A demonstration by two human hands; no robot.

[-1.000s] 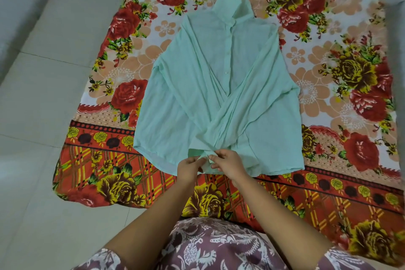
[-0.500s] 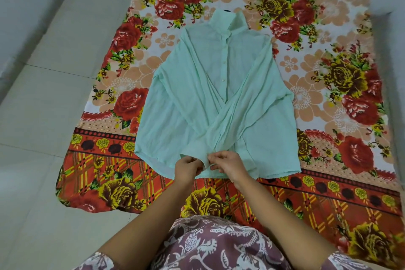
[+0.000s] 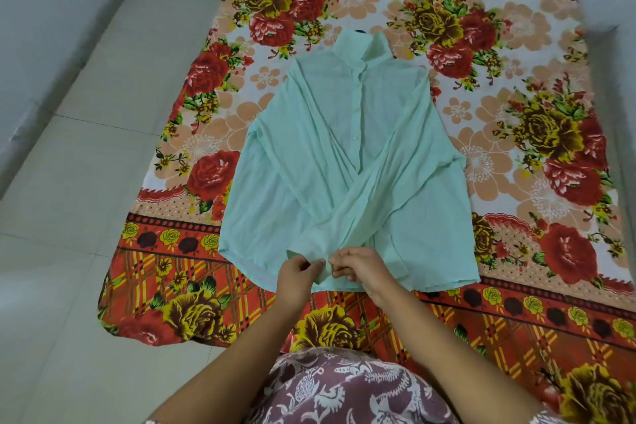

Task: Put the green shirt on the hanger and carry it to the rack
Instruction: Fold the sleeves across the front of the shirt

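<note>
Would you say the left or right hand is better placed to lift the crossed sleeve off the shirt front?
Probably the left hand: it pinches the sleeve cuff on the green shirt; the right hand only meets it there.

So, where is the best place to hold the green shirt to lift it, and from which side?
Probably the shoulders beside the collar, reached from the far end. The green shirt lies flat, sleeves crossed over the front, so it should hang straight from there. Both hands, left and right, now pinch the near hem.

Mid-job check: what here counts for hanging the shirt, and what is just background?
For the job: green shirt; left hand and right hand, both pinching its cuff. No hanger or rack in view.
Background: floral sheet; tiled floor.
</note>
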